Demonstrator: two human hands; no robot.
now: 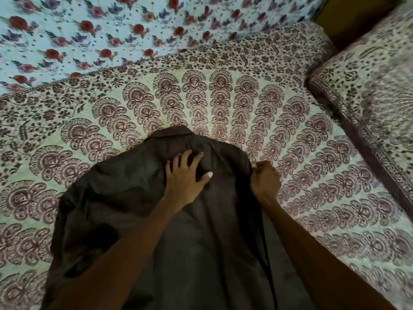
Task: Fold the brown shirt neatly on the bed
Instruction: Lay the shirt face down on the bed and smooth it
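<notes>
Left hand presses flat with spread fingers on the brown shirt; beside it, right hand pinches the shirt's edge on the bed.

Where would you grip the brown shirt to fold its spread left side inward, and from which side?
I'd pinch the brown shirt at its outer left edge near shoulder level, coming from the left, fingers under the cloth. That side lies spread and rumpled on the bed cover; the right edge runs straight, pinched by the right hand, the left hand presses flat on the upper back.
</notes>
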